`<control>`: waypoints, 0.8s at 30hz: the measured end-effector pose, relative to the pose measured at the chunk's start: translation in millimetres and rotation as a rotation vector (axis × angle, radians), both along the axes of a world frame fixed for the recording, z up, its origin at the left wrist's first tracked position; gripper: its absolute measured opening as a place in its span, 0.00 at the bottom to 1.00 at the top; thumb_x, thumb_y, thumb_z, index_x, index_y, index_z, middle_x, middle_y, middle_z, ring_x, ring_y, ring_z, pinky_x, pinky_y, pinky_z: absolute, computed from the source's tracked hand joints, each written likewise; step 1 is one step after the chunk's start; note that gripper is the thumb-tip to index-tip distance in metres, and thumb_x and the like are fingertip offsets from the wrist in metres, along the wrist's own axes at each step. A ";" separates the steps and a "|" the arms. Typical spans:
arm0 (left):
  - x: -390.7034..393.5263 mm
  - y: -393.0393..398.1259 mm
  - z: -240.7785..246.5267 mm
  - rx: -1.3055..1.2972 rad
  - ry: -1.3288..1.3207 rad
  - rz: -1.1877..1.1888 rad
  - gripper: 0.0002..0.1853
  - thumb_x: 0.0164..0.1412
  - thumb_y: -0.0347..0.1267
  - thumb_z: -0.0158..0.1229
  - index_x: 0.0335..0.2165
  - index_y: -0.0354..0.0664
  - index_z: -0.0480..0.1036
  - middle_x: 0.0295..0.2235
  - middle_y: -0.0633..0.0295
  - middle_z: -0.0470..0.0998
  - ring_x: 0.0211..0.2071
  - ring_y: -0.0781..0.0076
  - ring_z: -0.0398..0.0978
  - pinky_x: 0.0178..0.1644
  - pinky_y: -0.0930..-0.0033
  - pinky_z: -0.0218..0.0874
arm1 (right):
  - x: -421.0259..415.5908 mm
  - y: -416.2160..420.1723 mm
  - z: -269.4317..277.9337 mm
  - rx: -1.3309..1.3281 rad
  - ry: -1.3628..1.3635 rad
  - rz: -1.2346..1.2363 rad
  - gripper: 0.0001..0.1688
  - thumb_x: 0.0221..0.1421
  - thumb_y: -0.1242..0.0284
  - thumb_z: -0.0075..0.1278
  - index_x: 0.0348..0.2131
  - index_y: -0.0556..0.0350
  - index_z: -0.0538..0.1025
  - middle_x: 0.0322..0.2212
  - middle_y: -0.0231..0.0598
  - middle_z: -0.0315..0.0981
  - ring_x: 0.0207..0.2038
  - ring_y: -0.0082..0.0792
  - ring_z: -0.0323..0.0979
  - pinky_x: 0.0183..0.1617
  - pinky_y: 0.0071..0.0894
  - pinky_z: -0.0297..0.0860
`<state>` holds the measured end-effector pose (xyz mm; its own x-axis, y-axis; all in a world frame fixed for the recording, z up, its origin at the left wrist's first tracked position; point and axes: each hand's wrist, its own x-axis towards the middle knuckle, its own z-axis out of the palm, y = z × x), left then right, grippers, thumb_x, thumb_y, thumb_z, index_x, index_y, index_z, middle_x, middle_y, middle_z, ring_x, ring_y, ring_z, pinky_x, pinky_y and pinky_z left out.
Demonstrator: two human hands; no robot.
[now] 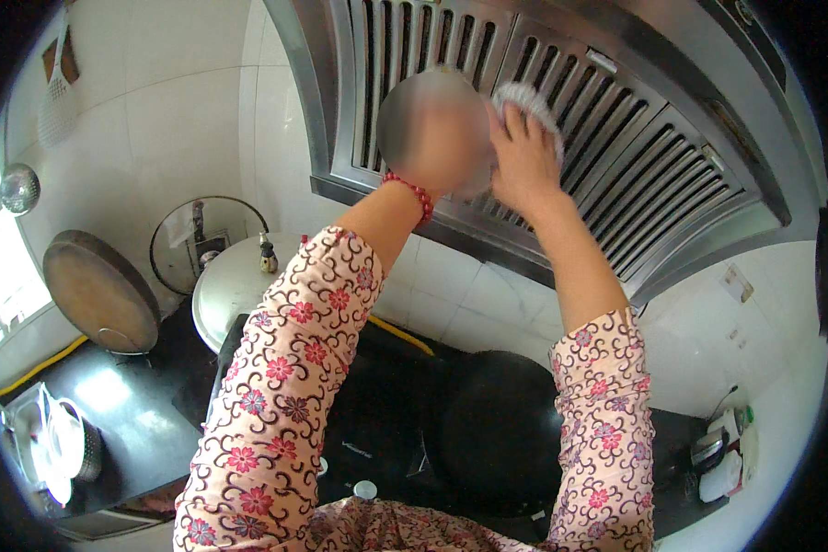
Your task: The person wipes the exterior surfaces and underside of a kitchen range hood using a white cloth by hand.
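Above the stove, my right hand point(530, 162) presses a whitish-grey cloth or scrubbing pad point(524, 96) against the slotted metal filter of the range hood point(593, 110). Its fingers are spread over the pad. My left hand point(445, 141), with a red bead bracelet point(417, 196) at the wrist, is raised to the hood's left filter panel point(407, 41). A round blur covers most of that hand, so its fingers and anything in them are hidden. Both forearms reach up in patterned floral sleeves.
Below my arms is a black cooktop with a dark wok point(497, 428) and a knob point(365, 490). A pressure-cooker-like lid point(228, 283), a leaning round pan point(100, 293) and a white colander point(76, 441) stand left. A skimmer point(56, 107) and ladle point(21, 188) hang on the wall.
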<state>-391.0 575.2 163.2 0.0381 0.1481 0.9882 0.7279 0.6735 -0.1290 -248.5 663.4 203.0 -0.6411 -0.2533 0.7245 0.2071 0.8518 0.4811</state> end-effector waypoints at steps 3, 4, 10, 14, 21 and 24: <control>-33.3 -6.7 -53.0 0.004 0.056 -0.009 0.18 0.48 0.34 0.56 0.40 0.40 0.72 0.42 0.53 0.71 0.45 0.56 0.67 0.52 0.50 0.55 | -11.6 7.1 -41.9 0.004 -0.206 0.029 0.44 0.41 0.76 0.52 0.59 0.47 0.56 0.57 0.42 0.52 0.60 0.47 0.50 0.60 0.51 0.52; -35.6 -7.2 -62.6 0.034 0.104 -0.059 0.20 0.45 0.33 0.56 0.40 0.39 0.72 0.43 0.52 0.70 0.46 0.54 0.65 0.53 0.46 0.52 | -11.3 9.5 -48.4 0.012 -0.277 0.031 0.43 0.41 0.76 0.51 0.59 0.48 0.58 0.57 0.43 0.53 0.59 0.47 0.51 0.60 0.50 0.53; -3.1 -29.6 -33.5 0.000 -0.209 -0.058 0.16 0.44 0.32 0.57 0.35 0.39 0.72 0.39 0.51 0.72 0.41 0.52 0.68 0.47 0.48 0.56 | -7.4 -0.8 -21.6 -0.001 -0.316 0.072 0.35 0.42 0.76 0.51 0.54 0.52 0.64 0.51 0.45 0.60 0.57 0.48 0.54 0.58 0.52 0.54; -24.3 -73.8 40.5 0.193 -0.100 0.012 0.31 0.44 0.34 0.58 0.47 0.32 0.60 0.48 0.39 0.62 0.52 0.38 0.56 0.57 0.46 0.47 | -7.2 -49.9 23.7 0.125 0.094 0.274 0.38 0.43 0.76 0.51 0.56 0.49 0.62 0.54 0.44 0.56 0.58 0.47 0.51 0.58 0.53 0.52; -45.8 -70.9 49.8 0.197 -0.202 -0.070 0.33 0.43 0.31 0.59 0.47 0.25 0.57 0.48 0.35 0.59 0.51 0.34 0.54 0.58 0.47 0.47 | -42.5 -48.7 16.1 0.079 0.086 0.194 0.44 0.40 0.78 0.51 0.59 0.43 0.58 0.58 0.39 0.54 0.59 0.41 0.52 0.59 0.51 0.50; -52.2 -57.2 23.6 0.139 -0.264 -0.065 0.38 0.43 0.38 0.62 0.49 0.26 0.58 0.50 0.33 0.57 0.53 0.34 0.52 0.59 0.46 0.45 | -48.5 -26.9 0.2 0.053 -0.051 0.162 0.46 0.40 0.77 0.52 0.60 0.42 0.57 0.58 0.39 0.53 0.59 0.41 0.52 0.60 0.49 0.50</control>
<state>-443.2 517.9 186.8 -0.2180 0.0168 0.9758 0.7660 0.6225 0.1604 -297.1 636.5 203.2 -0.6244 -0.3938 0.6746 0.0429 0.8450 0.5330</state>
